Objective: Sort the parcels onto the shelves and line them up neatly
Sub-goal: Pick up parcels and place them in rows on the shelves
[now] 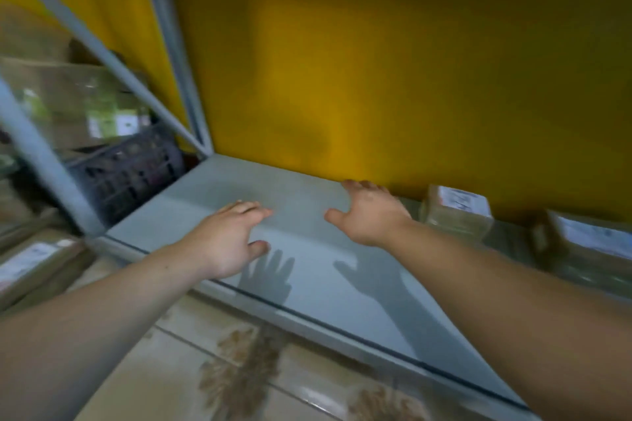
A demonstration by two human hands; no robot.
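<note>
A grey metal shelf [212, 188] runs across the view in front of a yellow wall. My left hand [229, 236] hovers over its front part, fingers spread, holding nothing. My right hand [371, 214] reaches further back over the shelf, open and empty too. Both cast shadows on the bare board. A small brown taped parcel [456, 214] with a white label stands on the shelf just right of my right hand. A larger labelled parcel [591, 246] lies further right, partly cut off by the frame edge.
Grey shelf posts [44, 161] and a slanted brace rise on the left. Behind them stand stacked cardboard boxes [78, 102] and a dark plastic crate [133, 171]. A labelled parcel [30, 263] lies low on the left. Patterned floor tiles [239, 362] show below the shelf edge.
</note>
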